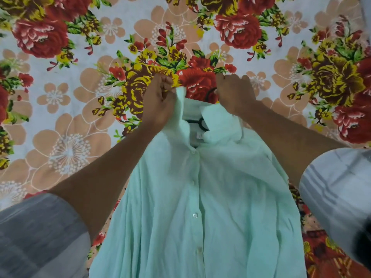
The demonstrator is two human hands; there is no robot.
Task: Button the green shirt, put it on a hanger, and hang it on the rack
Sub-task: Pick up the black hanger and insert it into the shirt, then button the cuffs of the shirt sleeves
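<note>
The pale green shirt (192,197) hangs lifted in front of me, its front placket buttoned down the middle. A black hanger (198,123) shows inside the open collar, and a bit of its black hook curves up beside my right hand. My left hand (159,101) pinches the left collar edge and holds it upward. My right hand (235,95) is curled round the hanger's hook above the right collar. The rest of the hanger is hidden under the fabric. No rack is in view.
A floral bedsheet (70,97) with red, yellow and peach flowers fills the background beneath the shirt. My grey sleeves sit at the lower left and right edges.
</note>
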